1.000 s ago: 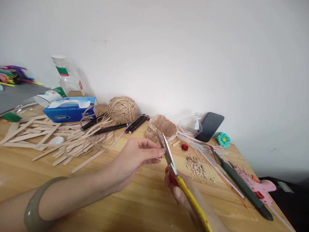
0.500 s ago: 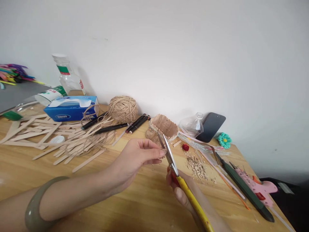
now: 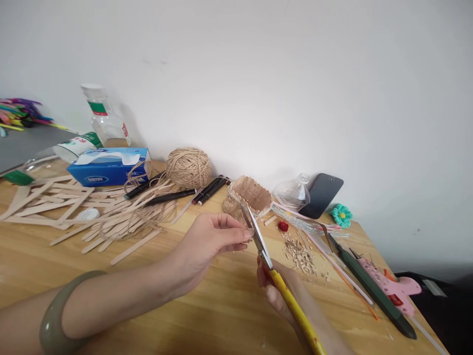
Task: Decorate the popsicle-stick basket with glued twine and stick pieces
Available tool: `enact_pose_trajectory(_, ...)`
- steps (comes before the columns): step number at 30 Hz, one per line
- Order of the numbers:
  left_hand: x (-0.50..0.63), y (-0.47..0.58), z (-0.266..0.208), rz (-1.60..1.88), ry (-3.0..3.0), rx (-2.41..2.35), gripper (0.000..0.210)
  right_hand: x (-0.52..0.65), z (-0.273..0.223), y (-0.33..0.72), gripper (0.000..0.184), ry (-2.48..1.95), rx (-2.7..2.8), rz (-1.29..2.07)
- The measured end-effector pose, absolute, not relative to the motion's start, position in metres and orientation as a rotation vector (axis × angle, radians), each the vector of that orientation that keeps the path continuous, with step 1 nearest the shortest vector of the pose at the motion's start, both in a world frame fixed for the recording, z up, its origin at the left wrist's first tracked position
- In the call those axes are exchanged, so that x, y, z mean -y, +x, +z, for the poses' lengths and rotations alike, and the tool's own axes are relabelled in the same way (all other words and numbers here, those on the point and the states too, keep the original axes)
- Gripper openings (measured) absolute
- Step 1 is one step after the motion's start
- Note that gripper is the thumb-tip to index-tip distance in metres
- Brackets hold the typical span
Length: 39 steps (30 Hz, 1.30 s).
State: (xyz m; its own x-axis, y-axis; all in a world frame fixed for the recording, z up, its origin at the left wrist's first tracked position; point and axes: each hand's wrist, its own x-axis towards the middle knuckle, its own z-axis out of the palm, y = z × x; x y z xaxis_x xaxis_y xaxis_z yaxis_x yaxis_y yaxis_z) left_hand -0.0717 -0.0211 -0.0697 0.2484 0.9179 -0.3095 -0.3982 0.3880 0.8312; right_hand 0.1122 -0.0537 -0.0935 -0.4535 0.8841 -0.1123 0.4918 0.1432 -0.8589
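Note:
My right hand [image 3: 279, 296] grips a pair of scissors [image 3: 264, 254] with yellow handles, the blades pointing up and away, slightly parted at the tips. My left hand [image 3: 221, 234] is pinched closed right against the blades; whatever lies between its thumb and fingers is too small and hidden to name. Behind the scissor tips stands a small scalloped basket [image 3: 253, 193] of wooden pieces, its front partly covered by the blades. To the right of the blades lie a red rose ornament [image 3: 283, 226] and a scatter of small wood chips [image 3: 301, 256].
Craft sticks [image 3: 136, 246], a blue tissue pack [image 3: 109, 167], a twine ball [image 3: 188, 167] and black markers [image 3: 210, 191] fill the left and back. On the right are a phone [image 3: 320, 195], a clear bottle [image 3: 293, 191], a teal flower [image 3: 342, 215] and a pink glue gun [image 3: 391, 286].
The scissor blades look a little closer together than before. Both hands stay almost in place; the view has shifted very slightly.

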Motion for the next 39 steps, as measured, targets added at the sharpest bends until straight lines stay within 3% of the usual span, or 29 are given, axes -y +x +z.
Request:
enact_pose_trajectory(11, 0.021, -0.072, -0.071, 1.0, 0.675, -0.879, 0.016, 0.052, -0.096, 0.111, 0.051, -1.219, 1.987, 1.221)
enact_pose_trajectory(25, 0.021, -0.072, -0.066, 0.984, 0.682, -0.899, 0.015, 0.055, -0.087, 0.11, 0.062, -1.348, 1.965, 1.255)
enact_pose_trajectory(39, 0.014, -0.076, -0.068, 1.004, 0.78, -0.941, 0.008, 0.057, -0.092, 0.116, 0.052, -1.209, 1.761, 1.368)
